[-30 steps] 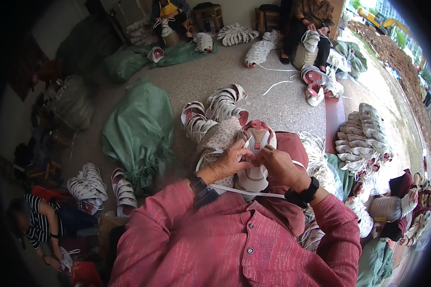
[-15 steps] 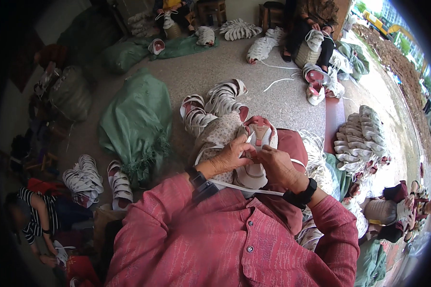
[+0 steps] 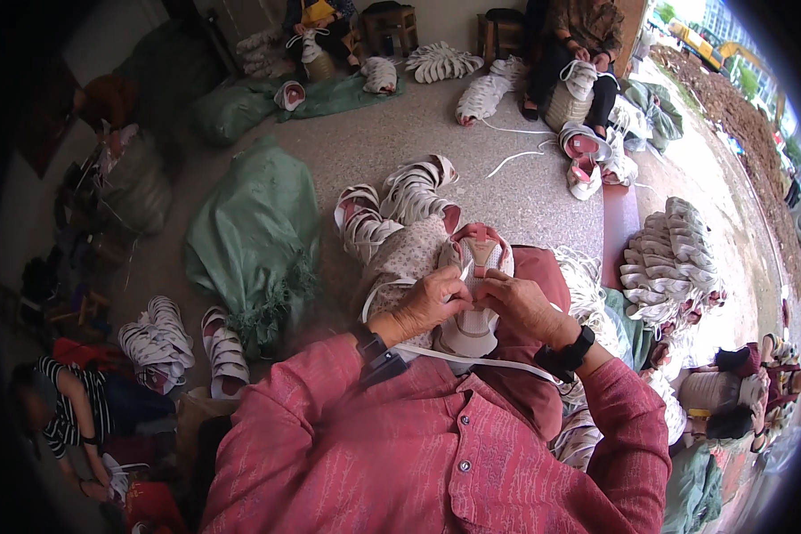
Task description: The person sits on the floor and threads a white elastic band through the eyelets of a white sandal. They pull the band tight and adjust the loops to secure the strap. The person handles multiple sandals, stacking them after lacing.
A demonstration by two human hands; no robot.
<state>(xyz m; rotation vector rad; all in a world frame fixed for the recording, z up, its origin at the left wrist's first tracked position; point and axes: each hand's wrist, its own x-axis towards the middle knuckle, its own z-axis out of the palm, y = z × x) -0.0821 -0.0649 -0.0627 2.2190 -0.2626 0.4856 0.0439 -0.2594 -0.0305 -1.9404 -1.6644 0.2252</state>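
A white and pink shoe upper [image 3: 482, 247] stands on my lap, toe toward me. Over its lacing area, my left hand [image 3: 429, 301] is closed in a pinch on a white shoelace [image 3: 465, 271], whose short end sticks up. The fingers of my right hand [image 3: 527, 308] are pinched together at the upper's right edge, near the eyelets; whether lace lies between them is hidden. A long stretch of lace runs below both wrists, with a loop left of my left hand. Dark bands are on both wrists.
Nested rows of white uppers [image 3: 418, 182] lie just ahead, and a stacked pile [image 3: 672, 258] is at the right. A green sack [image 3: 258, 214] rests on the left floor. Other people sit with shoes at the back, lower left and right. Loose laces lie on the floor [image 3: 512, 160].
My left hand has drawn slightly left and the lace end now shows above its fingers. My right hand has shifted slightly, still at the upper.
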